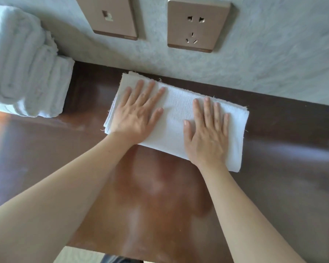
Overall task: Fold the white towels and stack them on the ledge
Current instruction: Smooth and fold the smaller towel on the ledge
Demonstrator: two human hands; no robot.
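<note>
Pressing both palms flat, I hold the folded towel [179,118] on the brown ledge [283,149] against the wall; left hand [139,114] and right hand [207,133] lie with fingers [207,109] straight, grasping nothing. Lifting carelessly could spring the layers apart, I judge, spoiling the fold before it joins the towel stack [27,73].

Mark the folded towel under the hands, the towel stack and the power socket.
folded towel [179,109]: head view, bare cloth between the hands.
towel stack [23,73]: head view, side of the folds.
power socket [197,25]: head view, middle of its plate.
</note>
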